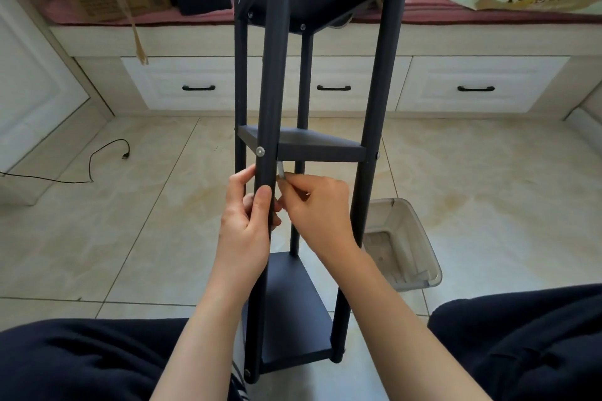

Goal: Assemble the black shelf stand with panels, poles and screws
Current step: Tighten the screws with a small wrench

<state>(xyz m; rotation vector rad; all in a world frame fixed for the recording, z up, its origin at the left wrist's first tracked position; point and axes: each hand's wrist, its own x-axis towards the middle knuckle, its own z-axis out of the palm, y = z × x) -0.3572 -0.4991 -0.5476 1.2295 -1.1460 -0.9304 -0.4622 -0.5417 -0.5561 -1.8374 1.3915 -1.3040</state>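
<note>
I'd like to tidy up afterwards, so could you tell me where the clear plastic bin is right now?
In the head view the clear plastic bin sits on the tiled floor, right of the black shelf stand and just beyond the right hand.

Both bare forearms reach forward from lower frame, converging at centre. Left hand (245, 221) upright, thumb and fingers curled round a pole (272, 101). Right hand (317, 208) just beside it, fingertips pinching a small silver tool (280, 170).

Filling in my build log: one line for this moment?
left hand grips front pole | right hand pinches small silver tool under middle panel
</note>
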